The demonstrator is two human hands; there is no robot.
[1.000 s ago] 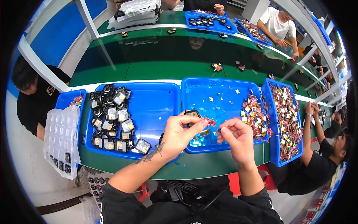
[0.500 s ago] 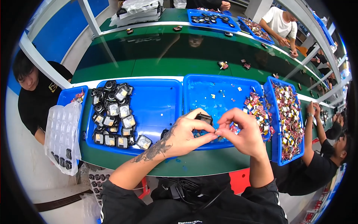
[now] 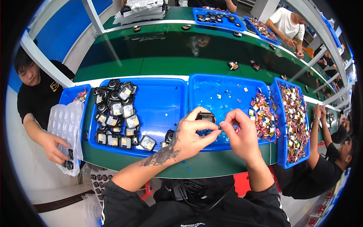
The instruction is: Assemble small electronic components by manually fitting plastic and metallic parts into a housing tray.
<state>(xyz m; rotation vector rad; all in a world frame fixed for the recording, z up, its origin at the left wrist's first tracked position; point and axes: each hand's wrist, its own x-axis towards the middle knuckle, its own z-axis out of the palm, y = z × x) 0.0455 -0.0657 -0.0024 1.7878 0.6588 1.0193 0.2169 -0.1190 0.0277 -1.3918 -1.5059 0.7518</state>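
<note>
My left hand (image 3: 189,135) is closed round a small black square case (image 3: 205,117) that looks like a watch housing, its thumb and forefinger pointing right. Close beside those fingertips, my right hand (image 3: 242,135) has its thumb and forefinger pinched together; anything between them is too small to make out. Both hands are over the near edge of a blue tray (image 3: 219,81) with a heap of small red, white and yellow parts (image 3: 262,113) at its right. The blue tray (image 3: 166,94) on the left holds a pile of similar black cases (image 3: 117,109), several showing pale squares.
At far right stands a narrow blue bin (image 3: 281,151) full of small parts. A person (image 3: 41,85) at the left reaches to a clear plastic blister tray (image 3: 66,125). Beyond the trays runs a green belt (image 3: 166,64) carrying scattered pieces. Other people sit along the right.
My right hand has drawn slightly away from the left fingertips, and more of the black case shows. The person at the left has brought a hand onto the blister tray.
</note>
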